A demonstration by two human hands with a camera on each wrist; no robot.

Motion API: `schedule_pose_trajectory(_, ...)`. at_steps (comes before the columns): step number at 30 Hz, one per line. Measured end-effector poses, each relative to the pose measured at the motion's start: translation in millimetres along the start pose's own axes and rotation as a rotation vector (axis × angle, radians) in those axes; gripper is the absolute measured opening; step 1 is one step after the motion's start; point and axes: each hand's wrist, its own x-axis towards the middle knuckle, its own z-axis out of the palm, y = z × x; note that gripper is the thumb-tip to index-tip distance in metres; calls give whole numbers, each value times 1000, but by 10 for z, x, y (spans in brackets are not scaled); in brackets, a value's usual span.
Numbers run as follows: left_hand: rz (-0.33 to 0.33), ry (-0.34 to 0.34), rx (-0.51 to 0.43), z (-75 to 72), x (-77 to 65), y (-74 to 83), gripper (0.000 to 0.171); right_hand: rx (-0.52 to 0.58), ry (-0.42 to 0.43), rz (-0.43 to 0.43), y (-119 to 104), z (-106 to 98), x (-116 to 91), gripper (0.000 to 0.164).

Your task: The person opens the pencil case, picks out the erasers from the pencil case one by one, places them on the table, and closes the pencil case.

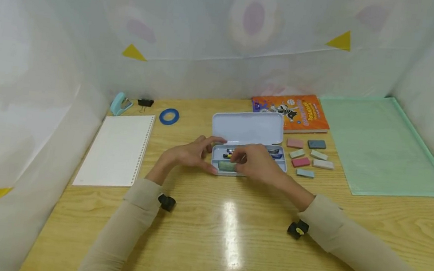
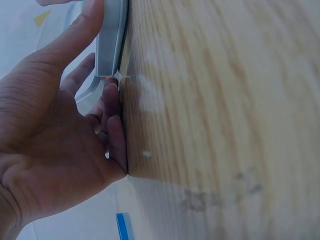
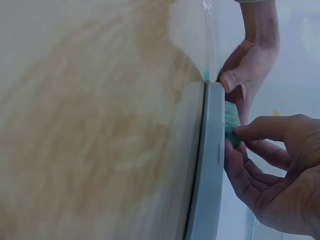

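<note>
A pale blue pencil case (image 1: 247,128) lies open on the table, its lid tipped back. My left hand (image 1: 191,152) holds the case's left end, thumb at the front edge and index finger toward the hinge side. Between thumb and fingers of my right hand (image 1: 259,166), a green eraser (image 1: 226,166) is pinched in the front compartment. The right wrist view shows this green eraser (image 3: 231,122) just above the case's front wall (image 3: 212,160). Several pens (image 1: 276,155) lie in the rear compartment, partly hidden by the right hand.
Several loose erasers (image 1: 301,162) lie right of the case. Behind them is an orange book (image 1: 309,115), and farther right a green mat (image 1: 392,146). To the left are a notepad (image 1: 116,151), a blue tape roll (image 1: 169,116), a stapler (image 1: 120,104) and a binder clip (image 1: 145,102).
</note>
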Motion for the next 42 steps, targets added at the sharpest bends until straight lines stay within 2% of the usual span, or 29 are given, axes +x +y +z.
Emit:
schedule_pose_trajectory(5, 1, 7, 10, 5, 2, -19, 91, 115, 42, 54, 74, -225, -113, 14)
schedule_pose_trajectory(13, 19, 2, 22, 4, -11, -8, 92, 97, 102, 147, 366, -695, -501, 12)
schedule_pose_trajectory(15, 19, 1, 25, 5, -10, -5, 93, 141, 109, 182, 449, -811, -630, 13)
schedule_pose_trajectory(20, 16, 4, 27, 4, -2, 4, 93, 90, 154, 259, 643, -1081, -964, 19)
schedule_pose_trajectory(22, 13, 6, 26, 5, 1, 4, 93, 34, 166, 285, 727, -1164, -1086, 20)
schedule_pose_trajectory(29, 0, 11, 24, 8, -9, 1, 92, -16, 159, 364, 965, -1342, -1413, 21)
schedule_pose_trajectory(34, 1, 12, 23, 5, -16, 7, 93, -42, 122, 343, 1068, -1424, -1575, 19)
schedule_pose_trajectory(42, -6, 11, 26, 8, -11, -4, 92, 23, 21, 284, 1171, -1387, -1677, 14)
